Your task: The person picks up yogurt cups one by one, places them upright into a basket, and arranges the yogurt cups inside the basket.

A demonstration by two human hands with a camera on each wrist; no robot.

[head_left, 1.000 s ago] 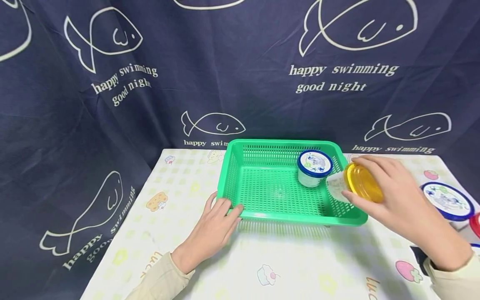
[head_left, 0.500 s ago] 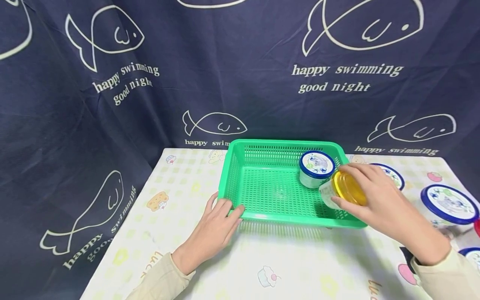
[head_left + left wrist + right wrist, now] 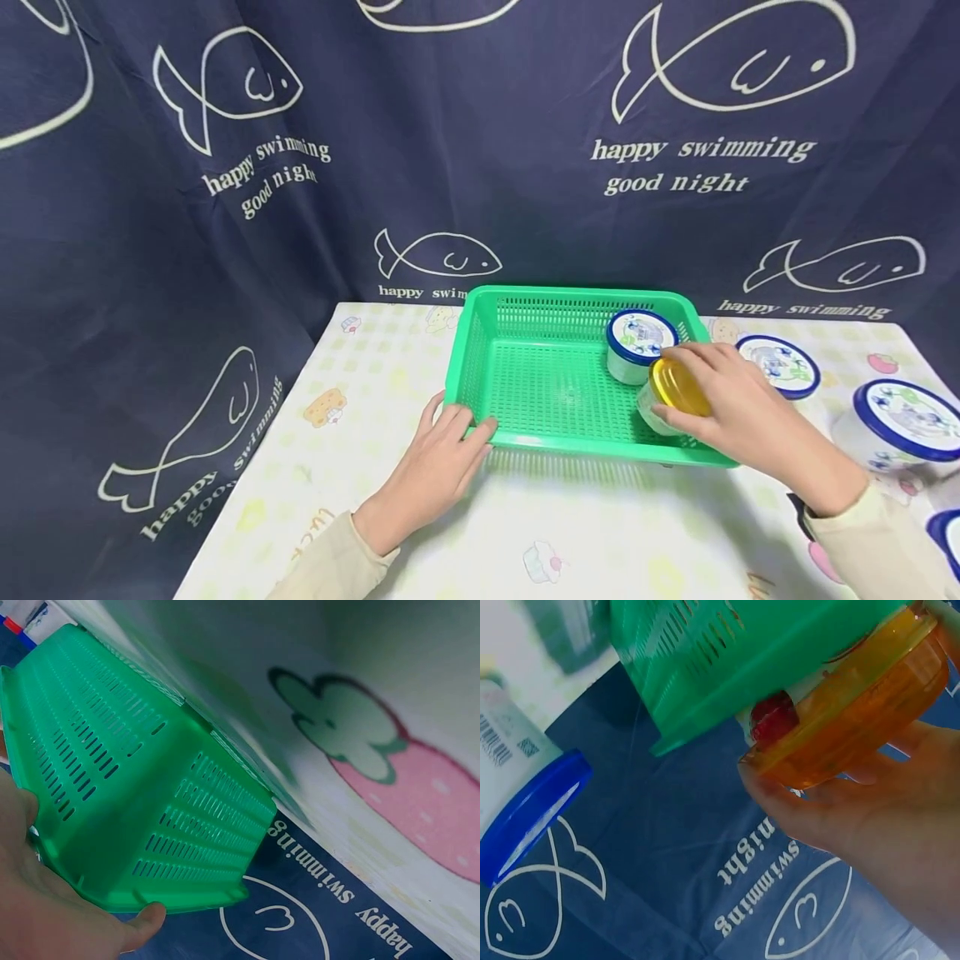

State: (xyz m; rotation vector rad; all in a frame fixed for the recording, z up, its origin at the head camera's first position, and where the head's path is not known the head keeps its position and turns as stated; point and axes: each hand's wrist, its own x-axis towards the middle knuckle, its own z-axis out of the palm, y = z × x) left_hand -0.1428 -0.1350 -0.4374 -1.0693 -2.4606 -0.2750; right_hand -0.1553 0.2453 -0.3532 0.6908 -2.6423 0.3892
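Note:
A green plastic basket (image 3: 592, 451) with slotted walls stands on the table near the curtain. My left hand (image 3: 423, 479) holds the rim at its near left corner; in the left wrist view the thumb (image 3: 146, 924) lies along that rim. My right hand (image 3: 738, 408) grips a clear tub by its yellow lid (image 3: 678, 387), fingers and thumb spread across the lid. This tub is tilted and low in the right end of the basket, its lower part partly hidden. Right behind it, inside the basket, sits a tub with a blue-rimmed lid (image 3: 642, 335).
On the table right of the basket stand more blue-lidded tubs, one behind the right hand (image 3: 780, 367), a larger one (image 3: 907, 418) farther right, and another lid (image 3: 947, 533) cut by the frame edge. A navy curtain (image 3: 450, 167) hangs directly behind the table.
My right hand has brought the yellow-lidded tub left and down, from over the basket's right rim into its right end. The left hand keeps its hold on the rim.

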